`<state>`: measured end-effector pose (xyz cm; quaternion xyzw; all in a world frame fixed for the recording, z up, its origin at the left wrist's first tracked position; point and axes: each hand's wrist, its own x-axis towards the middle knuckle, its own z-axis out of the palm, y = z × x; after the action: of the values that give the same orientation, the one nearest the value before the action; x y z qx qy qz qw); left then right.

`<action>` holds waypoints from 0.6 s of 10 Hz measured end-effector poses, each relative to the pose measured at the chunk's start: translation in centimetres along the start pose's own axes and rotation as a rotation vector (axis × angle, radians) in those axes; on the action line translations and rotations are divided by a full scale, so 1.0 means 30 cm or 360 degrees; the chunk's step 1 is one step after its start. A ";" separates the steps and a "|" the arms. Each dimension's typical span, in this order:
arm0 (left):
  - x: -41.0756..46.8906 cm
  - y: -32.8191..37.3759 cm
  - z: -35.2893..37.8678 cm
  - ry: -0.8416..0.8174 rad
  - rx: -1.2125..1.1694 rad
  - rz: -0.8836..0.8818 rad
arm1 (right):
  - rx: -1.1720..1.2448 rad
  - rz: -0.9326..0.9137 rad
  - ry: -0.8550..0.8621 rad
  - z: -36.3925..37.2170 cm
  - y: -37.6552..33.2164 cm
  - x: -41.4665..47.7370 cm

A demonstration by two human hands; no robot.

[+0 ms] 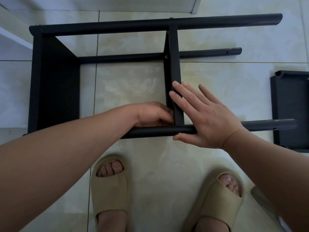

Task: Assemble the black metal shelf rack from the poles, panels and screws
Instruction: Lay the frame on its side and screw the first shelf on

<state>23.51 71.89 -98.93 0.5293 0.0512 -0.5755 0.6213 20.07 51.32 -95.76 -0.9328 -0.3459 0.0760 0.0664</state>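
You are working in a home, in an ordinary indoor room. Identify it by these features:

- **Floor:** the floor is glossy pale tile divided by thin grout lines, a household finish.
- **Footwear:** you stand on it in soft beige house shoes, a left slipper and a right slipper, with bare toes showing.
- **Furniture:** a white board juts in at the upper left, and a white panel meets the tiles at the top edge.
- **Work surface:** the black rack lies directly on the tiles.
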 end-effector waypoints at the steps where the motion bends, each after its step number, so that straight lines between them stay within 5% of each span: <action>1: -0.002 0.004 -0.001 -0.0073 -0.0118 0.0007 | 0.0004 0.0000 -0.0001 -0.003 -0.001 0.000; 6: 0.007 -0.001 -0.010 -0.0131 -0.0128 0.0007 | 0.0029 -0.0004 -0.0007 -0.010 -0.004 0.000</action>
<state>23.73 71.97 -99.21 0.4800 0.0475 -0.5928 0.6449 20.05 51.40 -95.46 -0.9316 -0.3466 0.0812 0.0742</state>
